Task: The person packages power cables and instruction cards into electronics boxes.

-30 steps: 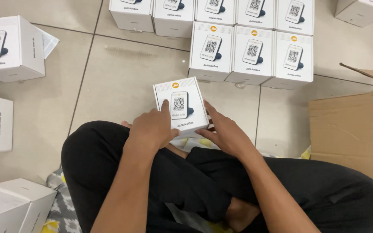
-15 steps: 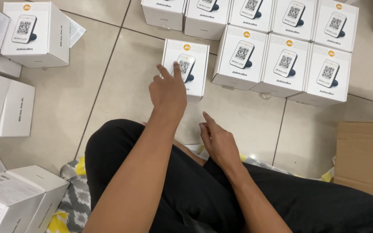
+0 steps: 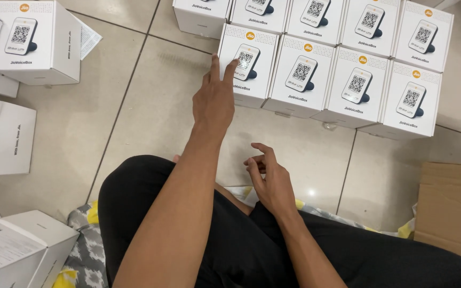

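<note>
While a second ago both hands cradled a white box just above the lap, the left hand point(image 3: 215, 101) now stretches forward over the floor point(image 3: 134, 122), fingers loosely extended and pinching nothing, two fingertips resting against the near left corner of that box point(image 3: 249, 64). The box sits upright on the tiles at the left end of the front row point(image 3: 329, 80), touching its neighbour, so it looks set down and nudged into line with the others. The right hand point(image 3: 270, 178) hovers low near the knee, fingers half curled and apart, empty, well apart from the row. Behind the front row a second row of like boxes point(image 3: 316, 13) runs along the top edge. To the far left stands another box point(image 3: 33, 40) on its own, with papers beside it, and more white cartons point(image 3: 4, 138) lie along the left edge. A brown cardboard flap point(image 3: 454, 208) shows at lower right, and a patterned cloth point(image 3: 84, 250) lies under the crossed legs.
</note>
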